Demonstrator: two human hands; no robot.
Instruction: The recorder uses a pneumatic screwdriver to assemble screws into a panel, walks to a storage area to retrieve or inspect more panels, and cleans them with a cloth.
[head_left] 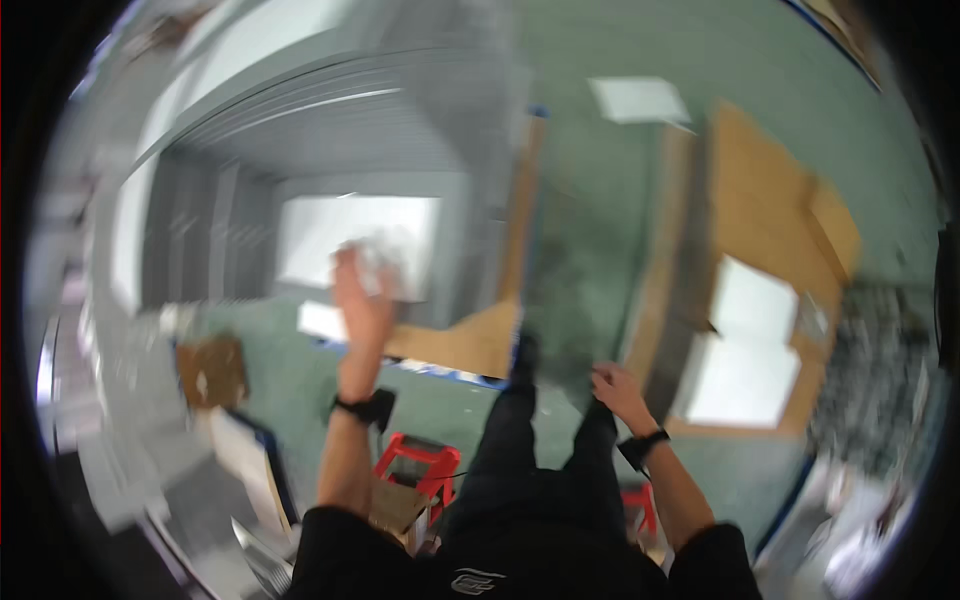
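The picture is motion-blurred. My left hand (362,298) is raised in front of me and grips a crumpled white sheet or piece of wrap (385,262) against a white panel (320,240) on a large grey stack. My right hand (618,392) hangs low by my right leg, fingers loosely curled, and holds nothing that I can make out. Both wrists carry black bands. My dark trousers (510,440) run down the middle over the green floor (590,200).
A tall pile of grey flat sheets (330,120) fills the upper left. Brown cardboard with white sheets (760,300) lies on the right. A red stool or step (420,462) stands below my left arm. A brown box (210,370) sits at the left.
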